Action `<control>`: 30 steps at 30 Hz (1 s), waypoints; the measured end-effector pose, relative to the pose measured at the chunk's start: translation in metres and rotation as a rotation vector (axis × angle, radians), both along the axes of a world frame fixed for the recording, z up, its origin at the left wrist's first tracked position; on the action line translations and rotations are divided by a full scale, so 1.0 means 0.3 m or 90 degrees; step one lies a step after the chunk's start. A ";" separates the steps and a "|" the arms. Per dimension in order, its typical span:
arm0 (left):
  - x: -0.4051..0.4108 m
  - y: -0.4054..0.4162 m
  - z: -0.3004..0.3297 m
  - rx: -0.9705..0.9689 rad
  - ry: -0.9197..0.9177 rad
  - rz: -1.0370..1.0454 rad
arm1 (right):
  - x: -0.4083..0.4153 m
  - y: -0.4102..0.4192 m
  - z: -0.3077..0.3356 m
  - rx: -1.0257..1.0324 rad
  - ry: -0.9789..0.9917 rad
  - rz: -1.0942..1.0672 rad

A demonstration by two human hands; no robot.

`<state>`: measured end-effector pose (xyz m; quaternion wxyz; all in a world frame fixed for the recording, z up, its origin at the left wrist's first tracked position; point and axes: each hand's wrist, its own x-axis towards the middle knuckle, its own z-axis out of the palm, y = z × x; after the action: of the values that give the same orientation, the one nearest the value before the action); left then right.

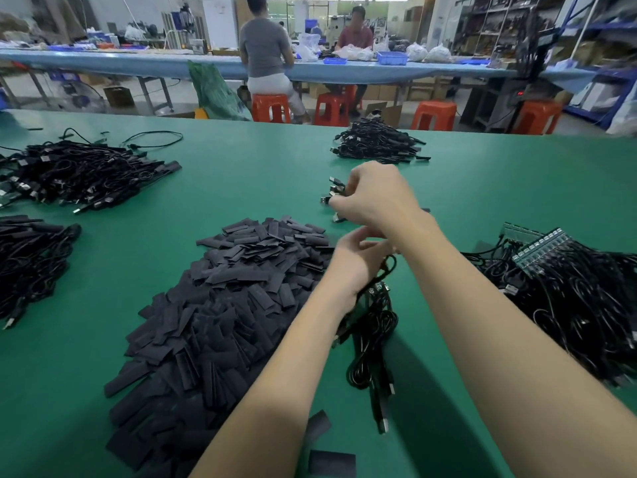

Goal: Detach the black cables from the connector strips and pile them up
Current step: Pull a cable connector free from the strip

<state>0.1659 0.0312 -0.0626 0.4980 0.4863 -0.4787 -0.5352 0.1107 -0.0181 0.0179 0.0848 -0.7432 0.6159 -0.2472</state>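
Green matting covers the desk [241, 174] I am watching through the head camera. At the far left lies a wide pile of black cables [79, 174] with plug ends poking out, and below it, at the left edge, a second smaller cable heap [31, 263]. Moving right, the middle of the desk holds a large mound of flat black strips [220, 322], with a few loose pieces near the bottom edge.

Next comes the left hand [355, 263], just beside the right side of that mound. Its fingers are curled around a bundle of black cables [372, 336] whose loops and plug ends hang down onto the desk below the wrist. Just above it, the right hand [375, 198] is clenched around a row of cable plugs [334, 194]; the metal tips stick out to the left of its fingers. The two hands are close together, nearly touching.

Beyond them, toward the far edge of the desk, sits another neat cable pile [375, 143]. At the far right, a tangled mass of cables [579, 312] is still plugged into connector strips [537, 246], which lie tilted on top of it.

Behind the desk, two people sit on orange stools [272, 106] at a long blue bench [138, 63].
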 end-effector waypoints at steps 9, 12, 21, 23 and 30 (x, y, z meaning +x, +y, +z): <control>0.046 -0.024 -0.004 -0.014 -0.054 -0.035 | -0.283 0.129 -0.179 0.083 -0.661 -0.002; 0.045 -0.018 -0.003 -0.026 -0.086 -0.054 | -0.312 0.154 -0.240 0.164 -0.842 0.046; 0.055 -0.007 -0.004 -0.035 -0.135 -0.109 | -0.322 0.170 -0.306 0.176 -0.908 0.036; 0.055 -0.004 0.000 -0.031 -0.148 -0.116 | -0.326 0.174 -0.311 0.182 -0.921 0.018; 0.057 -0.005 -0.003 -0.022 -0.126 -0.126 | -0.322 0.177 -0.298 0.207 -0.981 0.042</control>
<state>0.1830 0.0298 -0.0633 0.4016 0.4783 -0.5802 -0.5227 0.0141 0.0349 -0.0715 0.6028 -0.3586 0.3898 -0.5968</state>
